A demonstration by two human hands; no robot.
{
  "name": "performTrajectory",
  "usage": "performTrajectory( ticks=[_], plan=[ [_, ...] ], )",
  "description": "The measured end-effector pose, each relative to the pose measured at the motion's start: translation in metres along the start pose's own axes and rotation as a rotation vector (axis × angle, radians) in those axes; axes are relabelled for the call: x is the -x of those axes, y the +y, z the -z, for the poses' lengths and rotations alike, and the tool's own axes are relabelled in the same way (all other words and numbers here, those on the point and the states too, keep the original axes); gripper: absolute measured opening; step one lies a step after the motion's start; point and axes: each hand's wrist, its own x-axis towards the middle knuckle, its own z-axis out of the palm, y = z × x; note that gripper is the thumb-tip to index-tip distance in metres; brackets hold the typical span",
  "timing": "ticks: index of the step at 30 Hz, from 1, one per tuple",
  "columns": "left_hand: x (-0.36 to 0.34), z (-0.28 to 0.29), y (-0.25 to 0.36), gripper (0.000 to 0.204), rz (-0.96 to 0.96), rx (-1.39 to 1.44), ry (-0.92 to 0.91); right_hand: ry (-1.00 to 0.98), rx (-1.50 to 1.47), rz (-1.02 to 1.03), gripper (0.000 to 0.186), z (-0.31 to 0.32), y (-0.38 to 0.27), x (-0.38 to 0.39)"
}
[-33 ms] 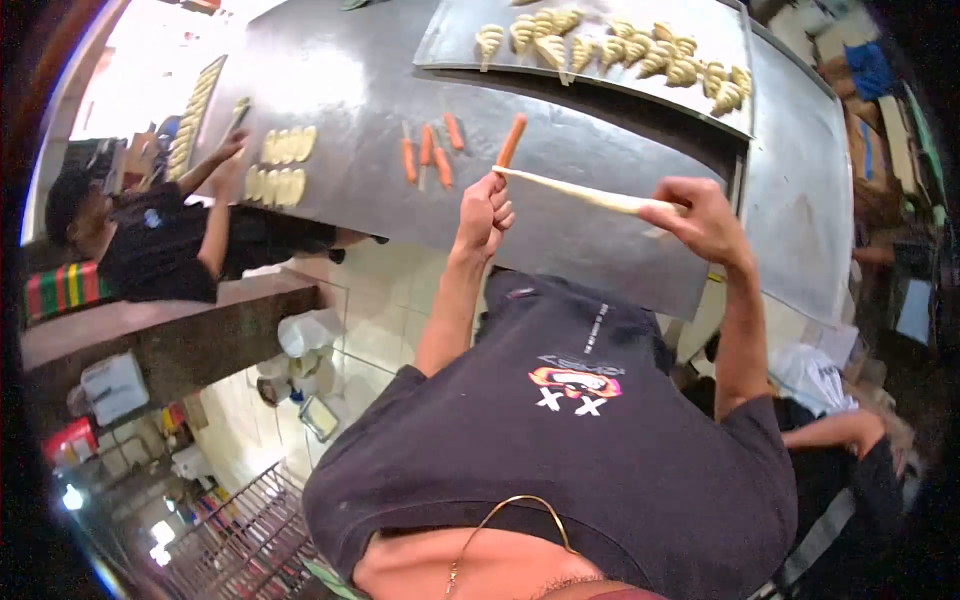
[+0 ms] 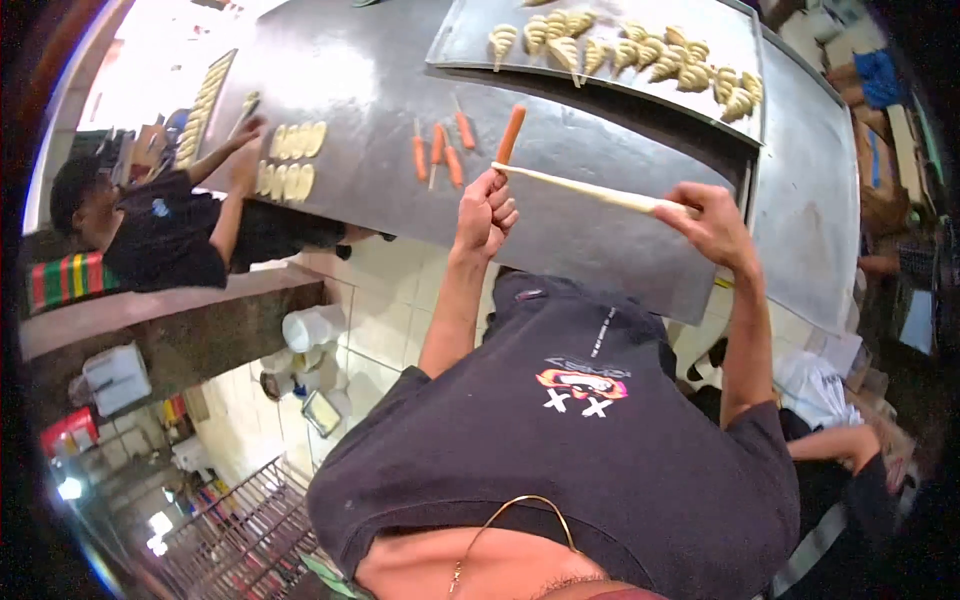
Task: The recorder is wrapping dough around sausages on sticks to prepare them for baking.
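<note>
My left hand (image 2: 486,214) is closed around the lower end of an orange sausage (image 2: 511,136), which stands up above the fist; any stick below it is hidden in the hand. One end of a long, pale dough strip (image 2: 585,189) wraps round the sausage just above my fingers. Out to the right, my right hand (image 2: 710,222) pinches the strip's other end, holding it stretched and nearly level over the metal table (image 2: 600,240). Several sausages on sticks (image 2: 437,145) lie on the table, left of my left hand.
Beyond my hands, a metal tray (image 2: 468,38) holds several coiled dough pieces (image 2: 694,76). Another tray (image 2: 805,190) stands at the right. On the left, a co-worker (image 2: 165,225) reaches over the table near rows of dough pieces (image 2: 290,182). Another person's arm (image 2: 835,443) shows at lower right.
The dough strip looks slightly longer and thinner, with my right hand a little further right. The whole view has shifted slightly. Both hands keep their hold.
</note>
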Motion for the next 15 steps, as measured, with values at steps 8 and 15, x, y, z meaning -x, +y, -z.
performTrajectory(
  ticks=[8,15],
  plan=[
    [0.065,-0.062,-0.053,0.033,0.105,-1.022,-0.766,0.245,-0.119,0.128,0.022,-0.034,-0.02,-0.036],
    [-0.013,0.043,-0.011,0.031,0.096,-0.022,-0.213,-0.111,-0.092,0.115,0.023,-0.025,-0.039,0.008]
  ],
)
